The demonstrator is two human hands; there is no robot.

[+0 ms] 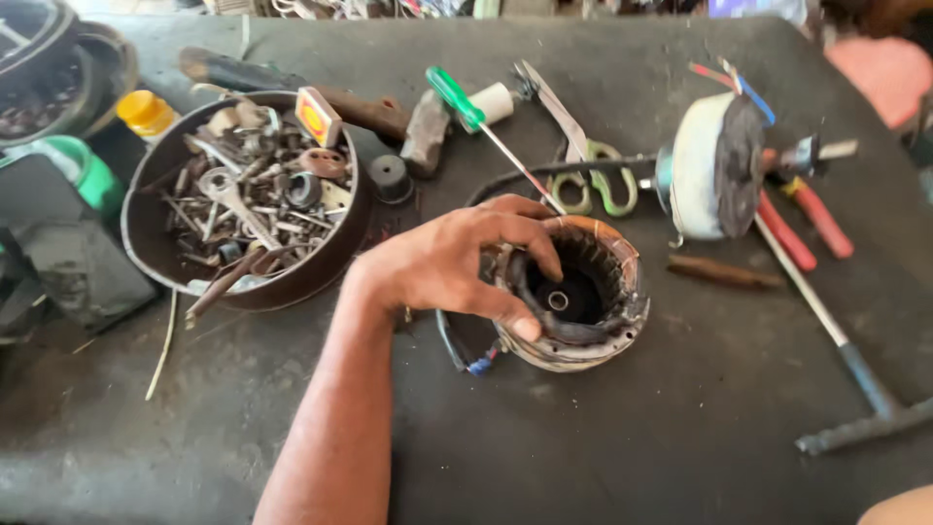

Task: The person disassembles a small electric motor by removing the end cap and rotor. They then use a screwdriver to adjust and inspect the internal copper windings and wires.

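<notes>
The left hand [442, 262] has its grip closed on the rim of the round motor stator [573, 292], thumb and fingers curled over its near edge. The stator sits mid-surface [632, 437]; a bowl of screws and bolts [248, 199] lies to its left, green-handled scissors [593, 175] just behind.

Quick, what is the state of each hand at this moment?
Left hand: closed on the rim of the motor stator, thumb and fingers gripping it.
Right hand: only a sliver of skin shows at the bottom right corner; the hand is out of view.
</notes>
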